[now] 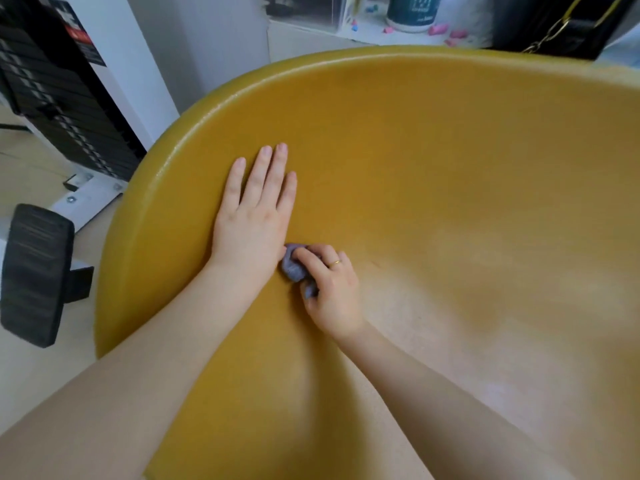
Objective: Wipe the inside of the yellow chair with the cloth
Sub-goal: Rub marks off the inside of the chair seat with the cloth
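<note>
The yellow chair (433,161) fills most of the view, its curved shell open toward me. My left hand (254,216) lies flat on the inner left wall, fingers straight and pointing up toward the rim. Just below and right of it, my right hand (329,289) grips a small bunched grey-purple cloth (292,266) and presses it against the chair's inner surface. The cloth touches the heel of my left hand. Most of the cloth is hidden under my right fingers.
A black weight stack in a white frame (69,98) stands to the left of the chair, with a black padded part (33,275) on the floor. Behind the rim is a white shelf (346,32) with a dark tub (414,12), pink bits and a black bag with a gold chain (561,26).
</note>
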Motion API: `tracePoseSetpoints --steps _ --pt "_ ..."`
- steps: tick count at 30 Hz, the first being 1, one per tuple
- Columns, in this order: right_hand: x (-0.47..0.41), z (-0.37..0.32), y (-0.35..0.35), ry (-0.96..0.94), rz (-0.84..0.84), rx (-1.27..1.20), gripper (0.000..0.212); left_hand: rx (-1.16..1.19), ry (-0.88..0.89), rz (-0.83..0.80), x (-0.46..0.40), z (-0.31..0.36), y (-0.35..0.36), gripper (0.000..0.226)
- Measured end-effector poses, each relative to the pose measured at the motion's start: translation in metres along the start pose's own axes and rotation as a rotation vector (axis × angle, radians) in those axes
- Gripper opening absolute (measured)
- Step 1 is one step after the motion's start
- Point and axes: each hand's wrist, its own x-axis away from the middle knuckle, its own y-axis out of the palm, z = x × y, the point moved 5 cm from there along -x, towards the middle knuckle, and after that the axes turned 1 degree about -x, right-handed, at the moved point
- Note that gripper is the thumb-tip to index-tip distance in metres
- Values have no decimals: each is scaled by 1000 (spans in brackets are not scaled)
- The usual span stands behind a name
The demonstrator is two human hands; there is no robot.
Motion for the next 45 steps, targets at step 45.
tracePoseSetpoints --steps 45 --pt "-33 111 -67 21 178 384 37 27 255 -245 6 51 34 129"
